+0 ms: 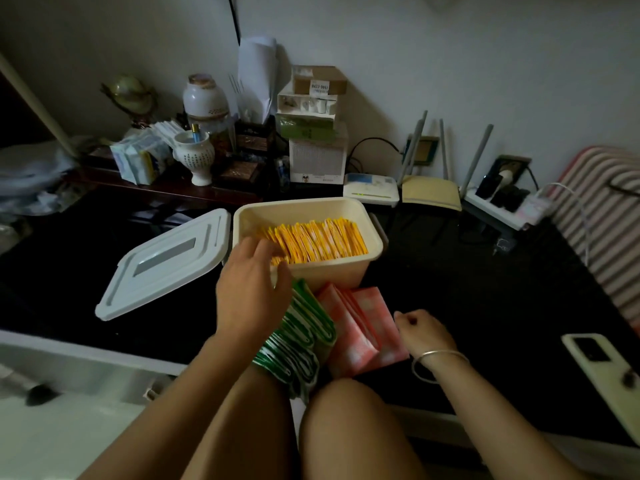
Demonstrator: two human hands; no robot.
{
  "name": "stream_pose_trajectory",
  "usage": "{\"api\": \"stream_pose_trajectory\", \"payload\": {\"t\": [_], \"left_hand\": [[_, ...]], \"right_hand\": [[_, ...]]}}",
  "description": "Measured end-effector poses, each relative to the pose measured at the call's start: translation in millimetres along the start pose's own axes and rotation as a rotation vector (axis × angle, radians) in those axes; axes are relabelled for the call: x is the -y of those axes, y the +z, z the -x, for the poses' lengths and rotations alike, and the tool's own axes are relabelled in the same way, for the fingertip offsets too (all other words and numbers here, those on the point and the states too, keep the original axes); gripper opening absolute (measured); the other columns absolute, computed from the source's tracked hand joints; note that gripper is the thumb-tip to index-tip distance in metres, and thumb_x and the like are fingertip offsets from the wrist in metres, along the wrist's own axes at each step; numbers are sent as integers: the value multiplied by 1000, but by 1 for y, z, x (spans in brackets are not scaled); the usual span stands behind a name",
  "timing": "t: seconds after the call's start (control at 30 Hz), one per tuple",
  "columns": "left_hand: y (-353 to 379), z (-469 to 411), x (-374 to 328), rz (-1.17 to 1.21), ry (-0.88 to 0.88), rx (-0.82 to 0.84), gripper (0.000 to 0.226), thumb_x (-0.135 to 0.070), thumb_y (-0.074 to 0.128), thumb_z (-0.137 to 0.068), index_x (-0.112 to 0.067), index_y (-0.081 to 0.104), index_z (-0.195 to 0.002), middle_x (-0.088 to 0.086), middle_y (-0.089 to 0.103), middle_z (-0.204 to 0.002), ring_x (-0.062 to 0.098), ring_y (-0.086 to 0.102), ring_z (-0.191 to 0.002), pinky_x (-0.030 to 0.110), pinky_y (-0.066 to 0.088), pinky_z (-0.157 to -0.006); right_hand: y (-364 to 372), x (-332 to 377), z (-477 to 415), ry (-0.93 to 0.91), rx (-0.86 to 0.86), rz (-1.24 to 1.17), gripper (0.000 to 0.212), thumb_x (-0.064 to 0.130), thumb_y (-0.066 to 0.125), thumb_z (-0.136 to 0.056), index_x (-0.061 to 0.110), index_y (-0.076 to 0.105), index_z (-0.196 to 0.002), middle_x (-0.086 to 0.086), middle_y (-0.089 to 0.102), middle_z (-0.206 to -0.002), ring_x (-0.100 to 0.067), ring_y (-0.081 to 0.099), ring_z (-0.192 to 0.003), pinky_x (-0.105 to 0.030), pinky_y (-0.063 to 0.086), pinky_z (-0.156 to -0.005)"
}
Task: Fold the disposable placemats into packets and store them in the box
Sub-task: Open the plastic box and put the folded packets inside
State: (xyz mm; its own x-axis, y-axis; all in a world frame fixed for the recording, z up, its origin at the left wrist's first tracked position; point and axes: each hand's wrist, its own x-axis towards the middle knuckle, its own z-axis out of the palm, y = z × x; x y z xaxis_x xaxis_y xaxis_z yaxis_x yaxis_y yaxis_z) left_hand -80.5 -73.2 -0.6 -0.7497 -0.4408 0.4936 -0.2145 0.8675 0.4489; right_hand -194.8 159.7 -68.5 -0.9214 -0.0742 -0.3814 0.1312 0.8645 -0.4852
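On the dark surface at centre stands a cream box, lid off, with a row of yellow folded packets upright inside. Its white lid lies just left. Green packets and pink packets lie stacked against the near wall. Left hand, fingers spread and empty, hovers over the near-left rim. Right hand, loosely curled, holds nothing beside the pink stack.
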Motion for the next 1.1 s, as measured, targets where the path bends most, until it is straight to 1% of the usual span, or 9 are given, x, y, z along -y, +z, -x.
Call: {"api": "stream_pose_trajectory", "payload": {"t": [0.1, 0.2, 0.3, 0.43, 0.53, 0.63, 0.73, 0.93, 1.1], "left_hand": [[-11, 39, 17, 4, -177, -7, 4, -25, 60, -89, -22, 59, -93, -4, 55, -93, 17, 54, -82, 35, 48, -63], [-8, 57, 49, 29, -398, 79, 12, -32, 59, -91, -22, 61, -97, -2, 60, -94, 20, 60, -84, 34, 47, -67], [-5, 60, 65, 153, -588, 278, 42, -51, 55, -93, -17, 61, -117, 5, 65, -109, 24, 62, -97, 37, 51, -81], [5, 49, 54, 545, -753, 376, 60, -50, 54, -93, -12, 48, -140, 10, 59, -128, 18, 57, -102, 27, 44, -80], [12, 38, 50, 624, -780, 379, 63, -51, 53, -94, -13, 45, -143, 9, 56, -135, 21, 56, -113, 31, 43, -91], [14, 32, 47, 694, -768, 420, 56, -47, 54, -96, -16, 46, -142, 5, 55, -133, 19, 54, -116, 33, 42, -99], [17, 32, 50, 737, -767, 506, 46, -56, 64, -86, -22, 63, -117, 2, 65, -118, 20, 62, -108, 40, 46, -102], [24, 35, 43, 670, -688, 535, 19, -43, 63, -91, -26, 69, -96, 1, 72, -102, 16, 68, -94, 35, 53, -91], [35, 36, 41, 593, -653, 486, 35, -42, 57, -95, -21, 57, -123, 2, 65, -115, 18, 64, -103, 37, 50, -96]], "right_hand": [[1, 5, 3, -13, 81, -118, 49, 51, 48, -91, 7, 69, -98, -14, 69, -102, -29, 65, -94, -32, 49, -82], [-1, 12, 11, -11, 172, -380, 45, 54, 59, -85, 11, 69, -83, -12, 72, -90, -25, 68, -83, -36, 53, -86], [-3, 24, 21, -107, 194, -440, 41, 57, 65, -80, 17, 65, -88, -8, 71, -93, -25, 68, -86, -42, 54, -88], [1, 45, 39, -234, 236, -352, 55, 62, 69, -73, 21, 47, -104, 0, 63, -104, -19, 64, -95, -38, 54, -85], [7, 54, 47, -333, 298, -191, 64, 58, 69, -76, 21, 35, -115, 3, 59, -107, -16, 60, -98, -34, 50, -87], [12, 60, 51, -445, 269, -20, 55, 53, 60, -86, 18, 36, -122, -1, 59, -110, -19, 60, -98, -35, 50, -86], [15, 66, 53, -595, 122, 218, 40, 46, 46, -96, 16, 40, -121, -8, 63, -106, -27, 62, -90, -37, 51, -78], [17, 71, 58, -676, 40, 322, 32, 39, 38, -99, 13, 41, -117, -9, 64, -102, -31, 62, -87, -33, 43, -67], [19, 74, 53, -588, 130, 199, 38, 50, 41, -96, 16, 41, -113, -7, 63, -101, -27, 62, -87, -40, 52, -80]]}}
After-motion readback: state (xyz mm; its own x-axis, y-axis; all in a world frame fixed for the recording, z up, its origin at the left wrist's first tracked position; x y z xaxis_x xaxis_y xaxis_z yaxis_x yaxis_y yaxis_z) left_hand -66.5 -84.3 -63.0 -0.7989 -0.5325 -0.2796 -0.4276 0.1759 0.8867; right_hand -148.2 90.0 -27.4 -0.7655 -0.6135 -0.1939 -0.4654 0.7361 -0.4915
